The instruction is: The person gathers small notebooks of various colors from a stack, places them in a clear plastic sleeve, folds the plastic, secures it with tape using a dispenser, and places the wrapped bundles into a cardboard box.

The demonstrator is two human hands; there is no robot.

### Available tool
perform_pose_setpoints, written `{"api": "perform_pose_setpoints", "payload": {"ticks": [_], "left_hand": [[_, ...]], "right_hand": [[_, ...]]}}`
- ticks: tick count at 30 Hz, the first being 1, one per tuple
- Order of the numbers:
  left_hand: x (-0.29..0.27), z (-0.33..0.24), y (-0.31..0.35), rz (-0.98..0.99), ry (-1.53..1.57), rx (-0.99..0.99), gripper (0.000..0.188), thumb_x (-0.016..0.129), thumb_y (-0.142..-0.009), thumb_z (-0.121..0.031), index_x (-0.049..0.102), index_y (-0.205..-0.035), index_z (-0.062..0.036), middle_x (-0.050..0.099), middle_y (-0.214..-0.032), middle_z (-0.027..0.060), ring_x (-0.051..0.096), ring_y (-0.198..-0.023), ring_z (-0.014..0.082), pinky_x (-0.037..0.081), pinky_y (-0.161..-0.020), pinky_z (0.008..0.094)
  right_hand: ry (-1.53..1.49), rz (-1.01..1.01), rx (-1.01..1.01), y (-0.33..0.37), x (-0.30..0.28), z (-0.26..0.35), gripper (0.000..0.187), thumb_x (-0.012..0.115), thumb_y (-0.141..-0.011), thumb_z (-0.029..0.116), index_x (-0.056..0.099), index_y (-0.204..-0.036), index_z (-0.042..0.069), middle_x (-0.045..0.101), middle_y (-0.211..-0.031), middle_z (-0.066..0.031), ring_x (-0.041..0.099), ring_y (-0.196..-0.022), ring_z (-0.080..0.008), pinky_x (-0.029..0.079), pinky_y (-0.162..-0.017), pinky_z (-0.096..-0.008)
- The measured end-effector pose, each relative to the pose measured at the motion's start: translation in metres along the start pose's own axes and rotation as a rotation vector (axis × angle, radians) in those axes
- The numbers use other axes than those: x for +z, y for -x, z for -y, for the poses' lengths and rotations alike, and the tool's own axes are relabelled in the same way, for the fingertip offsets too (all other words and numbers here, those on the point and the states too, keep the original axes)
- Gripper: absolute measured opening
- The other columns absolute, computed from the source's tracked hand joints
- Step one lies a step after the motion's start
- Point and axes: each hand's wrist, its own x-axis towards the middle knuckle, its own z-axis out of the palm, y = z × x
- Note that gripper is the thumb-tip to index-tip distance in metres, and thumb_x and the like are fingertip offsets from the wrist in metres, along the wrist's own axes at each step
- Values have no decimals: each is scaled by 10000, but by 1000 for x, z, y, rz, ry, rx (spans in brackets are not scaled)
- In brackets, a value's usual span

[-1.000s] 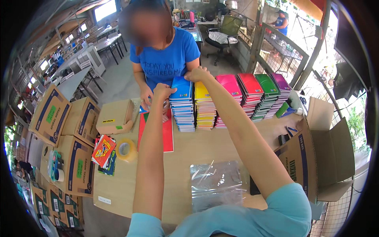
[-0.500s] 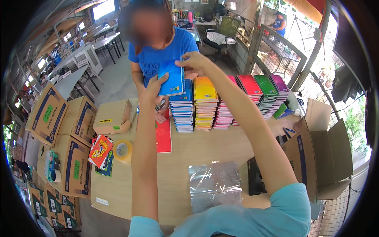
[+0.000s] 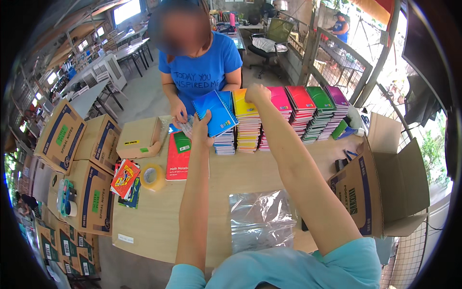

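Observation:
My left hand (image 3: 202, 127) holds a blue spiral notebook (image 3: 216, 111) tilted up above the blue stack (image 3: 224, 142). My right hand (image 3: 257, 93) rests on the top yellow notebook (image 3: 244, 107) of the neighbouring yellow stack (image 3: 248, 132), fingers curled over its far edge. Pink (image 3: 280, 98), red (image 3: 301, 98), green (image 3: 319, 98) and purple (image 3: 339, 95) notebook stacks continue the row to the right. A person in a blue shirt (image 3: 202, 72) stands across the wooden table (image 3: 240, 173), hands (image 3: 180, 115) on a clear bag.
A red notebook (image 3: 177, 155) lies flat beside a tape roll (image 3: 153, 176) and a small closed carton (image 3: 138, 138). A clear plastic bag (image 3: 260, 219) lies near me. An open cardboard box (image 3: 385, 188) stands at the right, and several printed cartons (image 3: 62, 137) are stacked at the left.
Both hands lifted the blue notebook off its stack. My right hand then let go and moved right onto the yellow stack, while my left hand keeps the blue notebook.

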Motion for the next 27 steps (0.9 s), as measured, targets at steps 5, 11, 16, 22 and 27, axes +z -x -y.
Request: {"api": "perform_pose_setpoints", "payload": {"ticks": [5,11,16,22,27], "left_hand": [[12,-5,19,-30,-25,13,425,612,-960,-234,473,-1307,-32,607,-1227,111,613,-1102,252,541,-905,420],[30,-23,21,235,269,-101,598,468,-969,-556,479,-1320,-72,598,-1238,102,618,-1084,239,527,-902,412],[76,6,20,78,175,-176,390,490,-997,-262,484,-1307,-26,607,-1261,128,613,-1138,285,506,-963,434],[42,39,21,177,348,-333,373,510,-982,-211,481,-1308,-31,605,-1260,131,611,-1139,294,506,-959,469],[48,41,36,129,234,-310,351,479,-1001,-203,482,-1282,8,628,-1203,139,652,-1057,285,544,-896,427]], "right_hand": [[-308,-145,18,-4,-7,-19,418,804,-713,198,699,-1085,38,680,-1167,-159,682,-1026,-336,586,-739,-488],[-1063,265,-256,9,-70,-36,521,869,-669,307,674,-950,-86,715,-934,-196,727,-789,-299,606,-663,-377],[-274,-39,-98,18,-101,-85,537,748,-801,395,646,-960,-107,698,-859,-224,717,-718,-271,593,-646,-420],[-96,-131,-14,-4,-25,-109,380,680,-789,252,696,-1063,-11,652,-1148,-261,644,-1100,-341,533,-906,-445],[-256,-140,138,-20,-14,-119,345,734,-743,199,718,-1053,49,664,-1133,-238,603,-1158,-366,530,-917,-432]]}}
